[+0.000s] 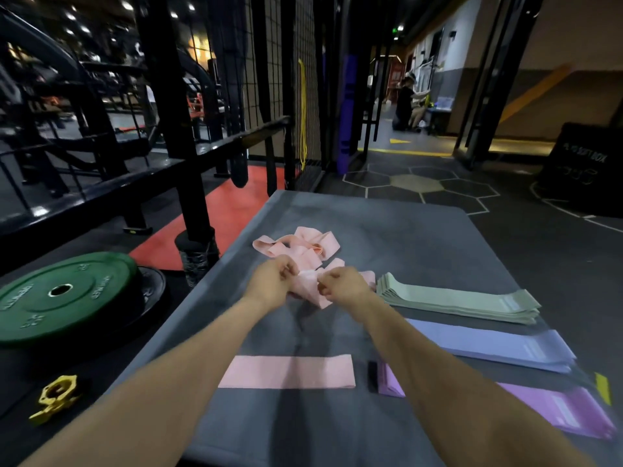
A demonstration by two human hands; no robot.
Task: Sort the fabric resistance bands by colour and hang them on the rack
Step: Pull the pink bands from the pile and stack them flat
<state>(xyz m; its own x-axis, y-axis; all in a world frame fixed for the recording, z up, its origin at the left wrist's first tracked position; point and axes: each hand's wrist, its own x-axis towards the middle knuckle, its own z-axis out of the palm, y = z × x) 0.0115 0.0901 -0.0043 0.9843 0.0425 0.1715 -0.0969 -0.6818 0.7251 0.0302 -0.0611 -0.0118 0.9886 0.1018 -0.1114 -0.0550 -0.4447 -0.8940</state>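
Both hands work at 1 crumpled pink band (312, 288) just above the grey mat (421, 237): the left hand (273, 281) and the right hand (344, 286) each pinch an end of it, probably to pull it flat so it can join the 1 flattened pink band (286, 371) laid nearest the person. Behind the hands lies 1 tangle of unsorted pink bands (296, 247), too knotted to count. To the right sit 3 sorted stacks, green (458, 299), lavender (488, 345) and purple (556, 409), kept apart by colour, seemingly ready for hanging; none hangs on the rack yet.
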